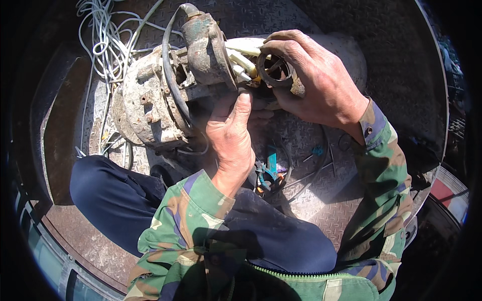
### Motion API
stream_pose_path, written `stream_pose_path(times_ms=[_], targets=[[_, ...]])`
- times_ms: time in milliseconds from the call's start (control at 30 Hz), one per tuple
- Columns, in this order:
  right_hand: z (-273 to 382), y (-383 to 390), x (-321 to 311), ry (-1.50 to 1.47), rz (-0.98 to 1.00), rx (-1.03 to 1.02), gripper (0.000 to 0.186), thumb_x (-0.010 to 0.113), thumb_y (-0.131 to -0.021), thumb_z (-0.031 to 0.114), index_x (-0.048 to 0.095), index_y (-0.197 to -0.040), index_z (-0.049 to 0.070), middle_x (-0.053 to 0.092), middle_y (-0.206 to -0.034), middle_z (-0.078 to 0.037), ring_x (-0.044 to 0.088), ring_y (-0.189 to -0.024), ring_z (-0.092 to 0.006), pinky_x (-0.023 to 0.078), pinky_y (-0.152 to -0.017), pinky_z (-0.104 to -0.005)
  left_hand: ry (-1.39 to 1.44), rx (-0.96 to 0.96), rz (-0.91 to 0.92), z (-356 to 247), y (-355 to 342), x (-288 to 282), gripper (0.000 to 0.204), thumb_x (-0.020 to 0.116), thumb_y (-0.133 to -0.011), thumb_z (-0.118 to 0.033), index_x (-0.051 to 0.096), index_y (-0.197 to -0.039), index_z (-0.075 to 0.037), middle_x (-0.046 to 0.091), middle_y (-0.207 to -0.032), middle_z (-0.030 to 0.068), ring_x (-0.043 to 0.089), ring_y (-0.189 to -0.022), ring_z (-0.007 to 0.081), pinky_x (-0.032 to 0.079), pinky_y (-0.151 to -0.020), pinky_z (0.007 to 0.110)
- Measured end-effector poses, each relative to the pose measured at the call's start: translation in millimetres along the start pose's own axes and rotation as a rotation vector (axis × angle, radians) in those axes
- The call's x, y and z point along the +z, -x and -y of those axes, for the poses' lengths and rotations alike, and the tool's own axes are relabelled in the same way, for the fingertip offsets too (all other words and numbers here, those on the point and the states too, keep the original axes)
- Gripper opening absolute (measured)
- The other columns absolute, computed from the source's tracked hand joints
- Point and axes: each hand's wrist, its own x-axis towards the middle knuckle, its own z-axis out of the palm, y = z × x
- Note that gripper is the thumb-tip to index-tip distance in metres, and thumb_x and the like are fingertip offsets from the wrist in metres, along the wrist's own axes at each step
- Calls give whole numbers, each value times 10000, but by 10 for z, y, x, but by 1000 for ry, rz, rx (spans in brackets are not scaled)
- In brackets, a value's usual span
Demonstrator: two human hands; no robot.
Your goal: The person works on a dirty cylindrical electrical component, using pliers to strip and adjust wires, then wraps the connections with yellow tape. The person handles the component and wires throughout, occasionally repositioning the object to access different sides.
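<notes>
A dirty, rust-stained machine like a motor or pump (153, 100) lies in front of me. On it a round metal housing (203, 47) is tilted, its flanged edge toward the right. Thick pale sleeved wires (243, 60) come out of that edge. My right hand (319, 75) is closed round a rusty metal ring (275, 71), fingers over its top and thumb below, beside the wires. Just below the flange, my left hand (233, 133) is closed with its thumb up. Its fingers curl away behind, and what they hold is hidden.
A black cable (169, 65) arches from the housing down the machine. Tangled white cord (103, 40) lies at the far left. Teal-handled pliers (266, 175) and thin rods lie on the chequered metal floor (321, 190) near my legs. Raised metal sides stand left and right.
</notes>
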Motion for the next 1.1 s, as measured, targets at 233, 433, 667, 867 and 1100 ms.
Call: stream_pose_path(times_ms=[233,433,667,867,1100], targets=[[-9,-19,18,-1,10,9,695,901,-758,33,627,-1396,27,676,-1371,-199,733,-1202,-404,652,-985,-429,24,-35,23,-146,-8,78,205,758,-1079,-153,756,-1225,-10,803,-1008,82,792,-793,216,658,-700,350],[-8,-27,13,-6,19,9,693,907,-762,35,629,-1397,26,675,-1378,-202,731,-1214,-404,651,-997,-431,43,-5,-9,-123,-9,123,215,756,-1073,-126,757,-1237,14,809,-1042,94,787,-803,206,657,-677,341],[-18,-18,20,6,25,12,697,910,-770,39,628,-1407,16,675,-1377,-209,734,-1218,-403,652,-997,-427,29,19,6,-138,-16,134,222,752,-1071,-116,751,-1238,29,808,-1049,98,784,-795,205,657,-672,339],[2,-30,-1,14,37,14,680,904,-777,36,628,-1398,8,677,-1361,-212,742,-1191,-406,656,-982,-425,7,34,-29,-121,-46,127,221,739,-1073,-141,751,-1227,17,810,-1033,93,788,-793,199,654,-687,336],[29,-49,-15,14,35,31,662,890,-774,45,632,-1383,2,684,-1340,-205,742,-1172,-405,652,-970,-426,45,-97,51,-225,3,63,215,732,-1078,-203,764,-1164,-8,812,-1014,94,795,-813,220,642,-766,369]])
